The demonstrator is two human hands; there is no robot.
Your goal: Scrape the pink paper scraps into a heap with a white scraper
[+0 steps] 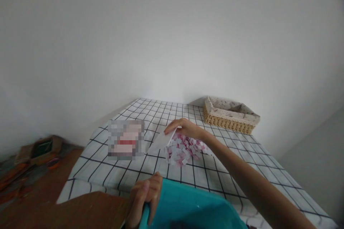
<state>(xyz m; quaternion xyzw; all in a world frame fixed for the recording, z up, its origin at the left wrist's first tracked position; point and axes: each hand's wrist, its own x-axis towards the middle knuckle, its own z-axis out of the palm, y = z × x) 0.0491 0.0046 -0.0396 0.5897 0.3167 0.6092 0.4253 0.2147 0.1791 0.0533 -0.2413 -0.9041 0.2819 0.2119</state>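
My left hand is closed over the rim of a teal plastic bin at the table's near edge. Further forward, my right hand grips a flat white sheet that looks like paper or thin card, held tilted. The sheet's lower edge is at the left side of a heap of small pink and white paper scraps on the table. My right forearm hides part of the heap's right side. Only the upper part of the bin shows, and its contents are too dark to make out.
A white tablecloth with black grid lines covers the table. A lined wicker basket stands at the back right. A pixelated patch covers something on the left. Cardboard boxes sit on the floor to the left, and a wall is behind.
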